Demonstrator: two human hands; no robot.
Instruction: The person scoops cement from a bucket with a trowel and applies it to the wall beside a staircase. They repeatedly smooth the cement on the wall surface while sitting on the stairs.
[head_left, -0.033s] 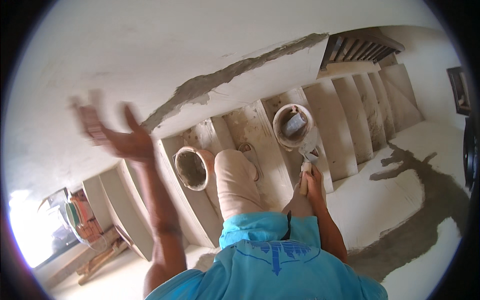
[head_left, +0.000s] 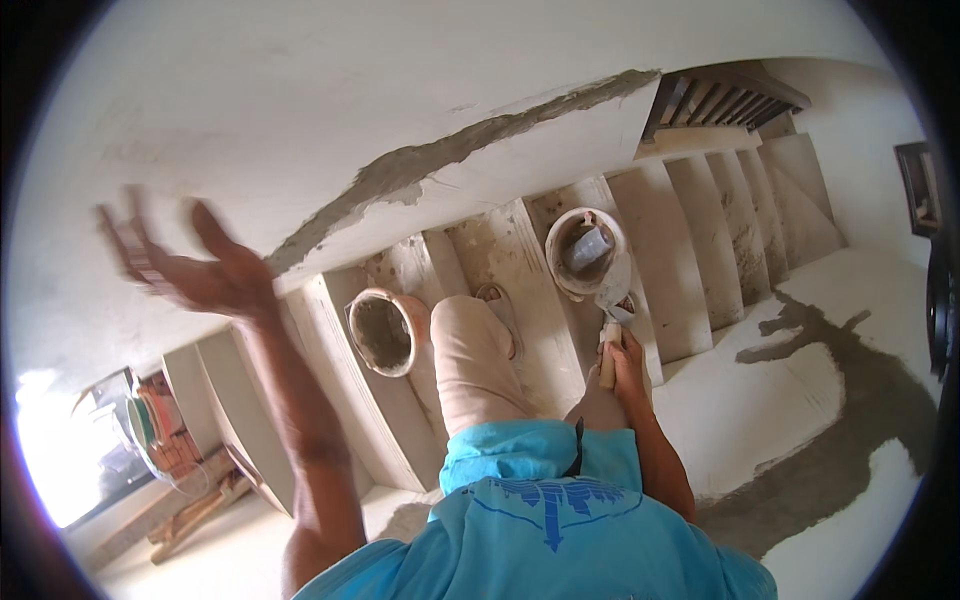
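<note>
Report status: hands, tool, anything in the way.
Left hand raised, open, empty. Right hand gripping trowel. One bucket on stairs left of bent knee, another bucket near trowel.

Turq. shirt (head_left: 530, 575) w/ dk blue print (head_left: 552, 500), lt beige trousers (head_left: 478, 365), thin dk strap (head_left: 577, 450) nr shirt's hem, open-toed sandal (head_left: 511, 318) on one ft
</note>
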